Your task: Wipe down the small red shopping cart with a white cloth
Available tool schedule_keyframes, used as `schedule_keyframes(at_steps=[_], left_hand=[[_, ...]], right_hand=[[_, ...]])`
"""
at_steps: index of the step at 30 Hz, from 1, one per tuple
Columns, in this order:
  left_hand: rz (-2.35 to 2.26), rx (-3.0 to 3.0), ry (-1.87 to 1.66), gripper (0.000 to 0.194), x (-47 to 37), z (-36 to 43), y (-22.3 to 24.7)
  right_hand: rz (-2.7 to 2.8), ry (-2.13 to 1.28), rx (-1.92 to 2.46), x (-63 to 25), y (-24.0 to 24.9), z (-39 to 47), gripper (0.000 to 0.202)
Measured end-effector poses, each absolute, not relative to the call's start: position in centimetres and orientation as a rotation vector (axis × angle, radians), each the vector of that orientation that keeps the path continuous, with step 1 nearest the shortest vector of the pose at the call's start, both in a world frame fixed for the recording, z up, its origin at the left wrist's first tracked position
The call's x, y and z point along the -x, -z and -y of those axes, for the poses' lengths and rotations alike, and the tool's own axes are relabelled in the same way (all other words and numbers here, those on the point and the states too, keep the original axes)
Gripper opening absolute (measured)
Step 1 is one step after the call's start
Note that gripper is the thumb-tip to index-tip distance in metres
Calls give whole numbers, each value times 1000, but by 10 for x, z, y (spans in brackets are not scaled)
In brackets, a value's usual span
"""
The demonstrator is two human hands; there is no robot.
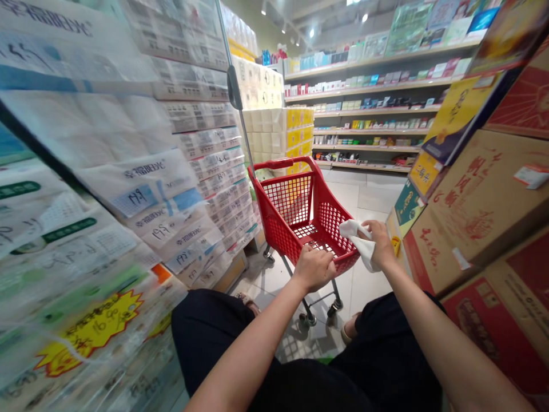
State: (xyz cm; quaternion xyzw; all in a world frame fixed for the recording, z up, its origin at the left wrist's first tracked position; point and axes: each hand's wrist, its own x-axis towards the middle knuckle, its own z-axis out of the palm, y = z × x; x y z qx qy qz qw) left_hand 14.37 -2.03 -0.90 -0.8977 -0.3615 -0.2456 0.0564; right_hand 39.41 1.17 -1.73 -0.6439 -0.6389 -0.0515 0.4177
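A red shopping cart [281, 232] with a perforated plastic basket stands on wheels in front of me, its handle bar at the far side. My left hand [314, 268] is closed over the near rim of the basket. At the near right corner, my right hand [381, 243] holds a white cloth [362, 243] bunched in its fingers. Part of the cloth lies against the rim and part hangs down outside. A thin metal pole with a dark grip [234, 87] rises from the cart's left side. The basket's visible floor shows nothing in it.
Wrapped tissue packs [180, 223] are stacked high on the left, with a yellow price tag [90, 332]. Cardboard boxes [484, 194] rise on the right. Behind the cart stand yellow-and-white packs [300, 134] and long store shelves [369, 133]. The floor [358, 294] is pale tile.
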Motion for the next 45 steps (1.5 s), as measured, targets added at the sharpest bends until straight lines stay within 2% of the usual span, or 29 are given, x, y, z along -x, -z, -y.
schedule_keyframes(at_steps=[11, 17, 24, 31, 39, 45], left_hand=[[1168, 2750, 771, 13, -145, 23, 6], [1209, 2746, 821, 16, -143, 20, 8], [1118, 2766, 745, 27, -137, 18, 6], [912, 2857, 669, 35, -126, 4, 10], [797, 2947, 629, 38, -82, -3, 2], [1011, 2823, 524, 38, -51, -7, -5]], right_hand=[[1784, 478, 1699, -333, 42, 27, 20], [1895, 445, 1579, -290, 49, 46, 17], [2050, 458, 1507, -327, 43, 36, 21], [1933, 567, 1640, -379, 38, 16, 31], [1914, 610, 1597, -342, 39, 34, 27], [2014, 651, 1557, -300, 30, 49, 25]])
